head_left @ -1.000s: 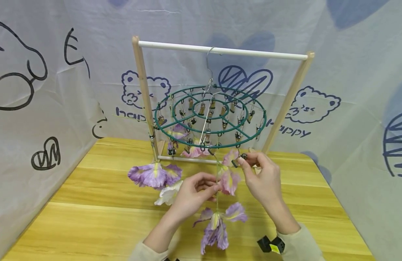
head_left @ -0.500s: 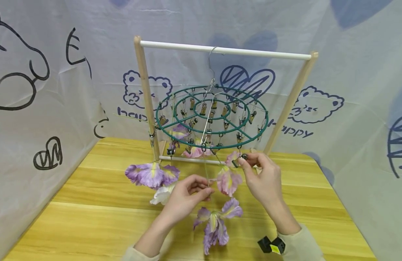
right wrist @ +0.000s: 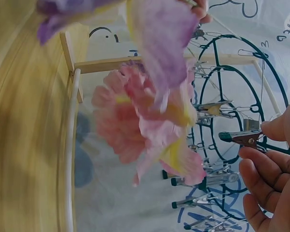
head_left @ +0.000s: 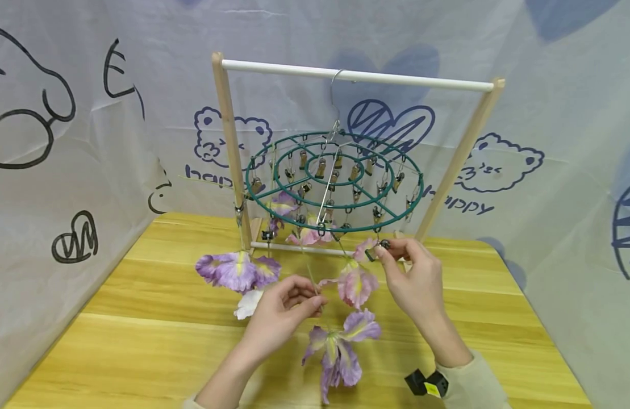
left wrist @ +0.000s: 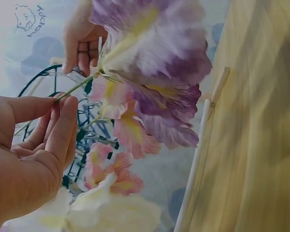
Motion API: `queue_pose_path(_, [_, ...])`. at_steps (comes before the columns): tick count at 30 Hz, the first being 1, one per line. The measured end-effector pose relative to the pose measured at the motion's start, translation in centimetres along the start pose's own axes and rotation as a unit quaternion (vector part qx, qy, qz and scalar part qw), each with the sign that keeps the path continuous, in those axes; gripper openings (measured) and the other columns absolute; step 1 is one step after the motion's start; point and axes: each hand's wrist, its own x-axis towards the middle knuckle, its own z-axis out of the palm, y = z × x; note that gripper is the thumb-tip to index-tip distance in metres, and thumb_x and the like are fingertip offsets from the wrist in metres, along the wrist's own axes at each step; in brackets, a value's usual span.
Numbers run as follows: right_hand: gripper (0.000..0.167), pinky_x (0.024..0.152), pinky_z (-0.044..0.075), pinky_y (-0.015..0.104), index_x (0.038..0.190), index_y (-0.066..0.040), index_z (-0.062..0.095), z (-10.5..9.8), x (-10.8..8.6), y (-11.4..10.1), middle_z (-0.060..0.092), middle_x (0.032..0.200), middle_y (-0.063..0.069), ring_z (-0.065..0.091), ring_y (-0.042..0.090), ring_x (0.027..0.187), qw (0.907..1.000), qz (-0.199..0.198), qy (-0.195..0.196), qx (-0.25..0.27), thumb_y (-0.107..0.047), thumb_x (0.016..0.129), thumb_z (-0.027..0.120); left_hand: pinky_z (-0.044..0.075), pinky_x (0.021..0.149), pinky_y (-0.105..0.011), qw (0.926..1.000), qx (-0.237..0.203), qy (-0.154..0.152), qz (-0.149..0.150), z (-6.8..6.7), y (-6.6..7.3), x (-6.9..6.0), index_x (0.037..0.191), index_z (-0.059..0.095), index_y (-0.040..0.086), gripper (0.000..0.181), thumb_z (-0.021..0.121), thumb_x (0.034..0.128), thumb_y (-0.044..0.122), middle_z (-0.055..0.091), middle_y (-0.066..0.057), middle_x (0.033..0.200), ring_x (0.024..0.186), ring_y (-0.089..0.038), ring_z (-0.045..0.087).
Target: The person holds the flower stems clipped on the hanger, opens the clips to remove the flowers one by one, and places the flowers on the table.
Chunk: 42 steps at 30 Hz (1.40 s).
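Note:
My left hand (head_left: 281, 315) pinches the thin green stem (left wrist: 75, 90) of a purple and yellow artificial iris (head_left: 337, 352) between thumb and fingertips. The bloom hangs below that hand, over the table, and its stem slants up to the left. With thumb and index finger, my right hand (head_left: 417, 278) grips a small metal clip (right wrist: 249, 137) with green tips, below the near right edge of the round green hanger (head_left: 345, 229). Between my hands a pink iris (head_left: 357, 284) hangs from the hanger. The iris stem and the clip are apart.
The hanger, with several dangling clips, hooks over the white bar (head_left: 396, 79) of a wooden stand. Another purple iris (head_left: 238, 270) hangs at the left, a white flower (head_left: 247, 304) beside my left hand. More pink petals (head_left: 315, 234) show behind. The table (head_left: 141, 341) lies below.
My left hand has shifted left and slightly down with the iris stem, which now tilts more. The right hand keeps its grip on the clip in nearly the same place.

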Motion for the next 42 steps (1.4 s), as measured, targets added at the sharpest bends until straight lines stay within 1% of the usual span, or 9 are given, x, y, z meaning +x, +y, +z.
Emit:
queue_pose_path(2, [0.014,0.056,0.049,0.018,0.096,0.003,0.073,0.0,0.0,0.0,0.075,0.086,0.011,0.066,0.020,0.072,1.0000,0.000,0.001,0.002,-0.004,0.088,0.083,0.064,0.087,-0.036,1.0000,-0.004,0.004,0.000,-0.4,0.2,-0.3,0.115,0.062,-0.009,0.022,0.070,0.0975,0.002,0.068,-0.021,0.105,0.096,-0.033,0.071])
queue_pose_path(5, [0.013,0.059,0.048,0.016,0.096,0.002,0.073,0.1,0.0,-0.1,0.075,0.086,0.011,0.066,0.021,0.072,1.0000,-0.001,0.001,0.005,-0.004,0.088,0.082,0.064,0.087,-0.037,0.9999,-0.010,0.010,0.001,-1.1,0.6,-0.8,0.116,0.062,-0.009,0.022,0.069,0.0977,0.001,0.068,-0.021,0.106,0.095,-0.026,0.071])
queue_pose_path(11, [0.013,0.062,0.049,0.015,0.097,0.003,0.073,0.2,-0.1,-0.1,0.076,0.089,0.013,0.066,0.022,0.073,1.0000,-0.001,-0.002,0.005,-0.003,0.089,0.082,0.064,0.087,-0.036,0.9995,-0.020,0.019,0.012,-2.6,1.1,-1.7,0.117,0.058,-0.014,0.026,0.068,0.0978,0.001,0.066,-0.017,0.104,0.092,-0.019,0.070])
queue_pose_path(18, [0.014,0.064,0.049,0.014,0.097,0.003,0.073,0.3,0.0,-0.1,0.075,0.088,0.012,0.065,0.019,0.074,1.0000,0.006,-0.007,0.004,-0.004,0.089,0.082,0.064,0.087,-0.040,0.9990,-0.033,0.025,0.014,-4.2,1.8,-2.6,0.119,0.056,-0.017,0.029,0.067,0.0982,0.000,0.067,-0.014,0.103,0.091,-0.017,0.071])
queue_pose_path(24, [0.014,0.065,0.048,0.011,0.097,0.004,0.073,0.2,-0.1,-0.1,0.075,0.091,0.014,0.063,0.019,0.075,0.9998,0.014,-0.004,0.012,-0.002,0.088,0.082,0.065,0.085,-0.037,0.9992,-0.012,0.031,0.021,-5.7,2.8,-3.6,0.120,0.056,-0.016,0.029,0.067,0.1004,0.003,0.068,-0.014,0.105,0.091,-0.017,0.071])
queue_pose_path(27, [0.014,0.064,0.049,0.012,0.097,0.004,0.073,0.1,-0.2,0.0,0.075,0.092,0.014,0.063,0.019,0.075,0.9998,0.018,-0.004,0.010,-0.002,0.089,0.082,0.064,0.086,-0.037,0.9990,0.001,0.035,0.027,-6.5,3.2,-3.9,0.120,0.056,-0.015,0.028,0.065,0.1021,0.005,0.069,-0.013,0.105,0.093,-0.018,0.072])
queue_pose_path(32, [0.016,0.063,0.049,0.013,0.098,0.004,0.073,0.2,-0.4,0.2,0.075,0.091,0.014,0.064,0.018,0.076,0.9998,0.019,-0.003,0.001,-0.003,0.088,0.083,0.065,0.086,-0.038,0.9981,0.025,0.054,0.017,-7.7,3.8,-4.5,0.120,0.058,-0.012,0.026,0.063,0.1042,0.008,0.069,-0.013,0.105,0.095,-0.021,0.072])
queue_pose_path(38, [0.017,0.063,0.049,0.014,0.098,0.004,0.072,0.3,-0.4,0.3,0.076,0.092,0.014,0.062,0.015,0.076,0.9997,0.024,0.000,0.002,-0.002,0.087,0.084,0.065,0.082,-0.037,0.9955,0.048,0.081,0.009,-9.0,3.9,-5.2,0.121,0.060,-0.010,0.025,0.062,0.1048,0.008,0.071,-0.014,0.107,0.095,-0.020,0.072])
queue_pose_path(42, [0.018,0.066,0.047,0.010,0.099,0.005,0.072,0.3,-0.5,0.4,0.075,0.092,0.015,0.062,0.014,0.076,0.9997,0.024,0.002,0.002,-0.002,0.086,0.084,0.065,0.080,-0.035,0.9935,0.061,0.095,0.009,-10.1,3.6,-5.7,0.123,0.060,-0.011,0.026,0.061,0.1049,0.007,0.072,-0.009,0.107,0.094,-0.019,0.071])
